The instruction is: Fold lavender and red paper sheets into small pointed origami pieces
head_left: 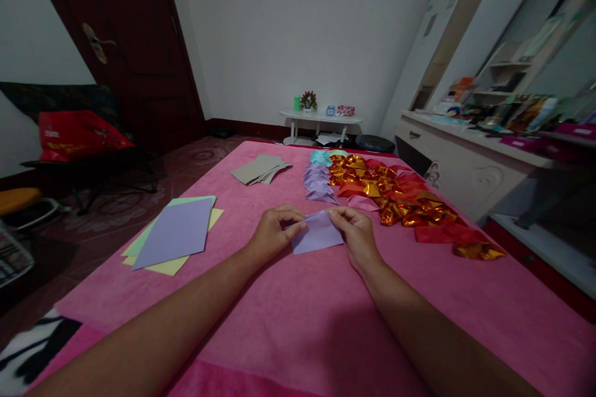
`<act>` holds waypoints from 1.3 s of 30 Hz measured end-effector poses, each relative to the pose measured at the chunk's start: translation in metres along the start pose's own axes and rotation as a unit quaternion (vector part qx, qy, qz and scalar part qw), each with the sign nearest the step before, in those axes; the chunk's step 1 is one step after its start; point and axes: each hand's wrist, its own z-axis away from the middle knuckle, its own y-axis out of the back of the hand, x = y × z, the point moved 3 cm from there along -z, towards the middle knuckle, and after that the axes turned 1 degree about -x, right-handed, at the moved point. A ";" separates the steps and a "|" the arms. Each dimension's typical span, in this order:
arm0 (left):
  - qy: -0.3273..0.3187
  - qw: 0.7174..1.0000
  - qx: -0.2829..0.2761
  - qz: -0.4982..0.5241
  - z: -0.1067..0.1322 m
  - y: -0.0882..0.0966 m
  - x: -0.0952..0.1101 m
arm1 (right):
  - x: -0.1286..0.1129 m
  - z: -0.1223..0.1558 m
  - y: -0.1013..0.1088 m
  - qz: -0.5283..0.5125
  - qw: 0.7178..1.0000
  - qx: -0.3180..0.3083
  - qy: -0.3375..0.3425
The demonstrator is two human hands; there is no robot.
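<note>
A lilac sheet of paper [318, 233], partly folded, lies on the pink cloth [288, 322] in front of me. My left hand [272, 232] pinches its upper left edge with fingers closed. My right hand [354, 229] pinches its upper right corner, fingers closed too. Both forearms reach in from the bottom of the view.
A stack of lilac, green and yellow sheets [174, 232] lies to the left. Grey sheets [259, 169] sit further back. Folded lilac pieces [318, 183], teal pieces [320, 157] and a row of red and gold foil pieces [400, 198] lie right of centre. A white dresser [470, 167] stands right.
</note>
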 end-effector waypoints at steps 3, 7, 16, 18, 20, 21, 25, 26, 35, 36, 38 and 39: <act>-0.002 1.000 -0.005 -0.005 0.000 0.000 0.000 | -0.001 0.000 -0.001 0.008 1.000 -0.005 0.001; -0.001 1.000 -0.008 -0.004 0.001 0.000 0.001 | -0.001 0.001 -0.001 0.015 1.000 -0.009 0.003; 0.005 1.000 -0.006 -0.004 0.000 -0.001 -0.001 | 0.001 0.000 0.000 0.020 1.000 -0.018 0.004; 0.004 1.000 -0.011 -0.004 0.001 -0.001 -0.003 | 0.000 0.001 0.000 0.019 1.000 -0.016 0.001; 0.003 1.000 -0.017 -0.005 0.001 -0.002 -0.005 | -0.001 0.001 -0.001 0.018 1.000 -0.015 -0.003; 0.002 1.000 -0.021 -0.005 0.001 -0.002 -0.005 | -0.001 0.001 -0.001 0.018 1.000 -0.017 -0.004; 0.006 1.000 -0.027 -0.012 0.001 -0.002 -0.005 | -0.002 0.002 -0.002 0.028 0.999 -0.020 -0.002; 0.007 1.000 -0.026 -0.014 0.001 -0.002 -0.005 | -0.003 0.002 -0.002 0.029 0.999 -0.019 -0.002; 0.017 0.998 -0.048 -0.025 0.003 -0.003 -0.004 | -0.002 0.002 -0.002 0.040 0.999 -0.027 -0.007; 0.018 0.998 -0.051 -0.028 0.003 -0.004 -0.004 | -0.001 0.002 -0.002 0.045 0.998 -0.031 -0.008; 0.017 0.998 -0.059 -0.030 0.002 -0.004 -0.004 | 0.000 0.002 -0.002 0.053 0.998 -0.041 -0.014; 0.018 0.997 -0.063 -0.031 0.002 -0.004 -0.004 | 0.000 0.002 -0.002 0.055 0.997 -0.043 -0.017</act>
